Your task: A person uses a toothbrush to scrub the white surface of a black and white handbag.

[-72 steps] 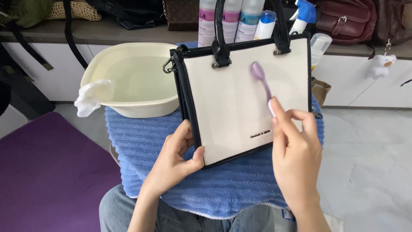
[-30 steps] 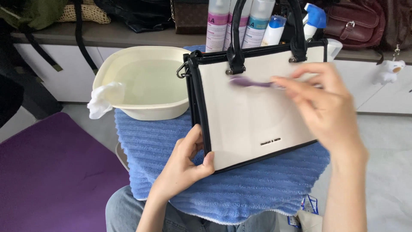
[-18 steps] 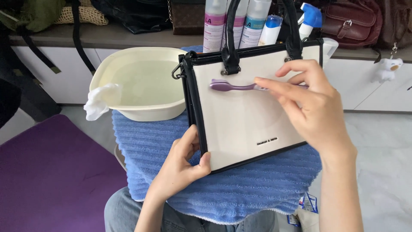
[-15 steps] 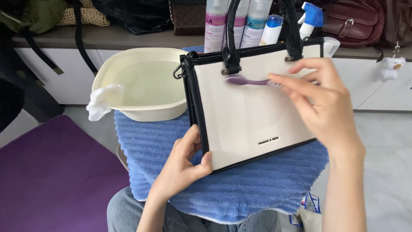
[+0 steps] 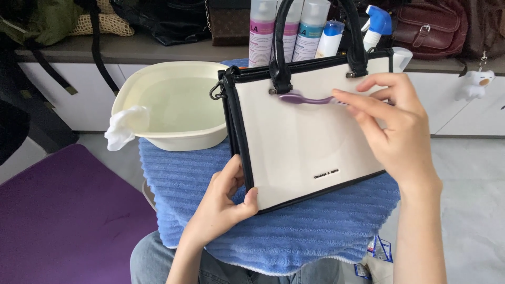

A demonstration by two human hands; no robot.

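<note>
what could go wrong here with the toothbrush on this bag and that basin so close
1. The cream plastic basin of water sits right behind the cream handbag with black trim; a push on the bag could tip or slosh it onto the blue ribbed towel.
2. The left hand grips only the bag's lower corner, so pressure from the purple toothbrush near the top edge, held by the right hand, may swing the bag.
3. Bristles could catch the metal handle fitting.
</note>
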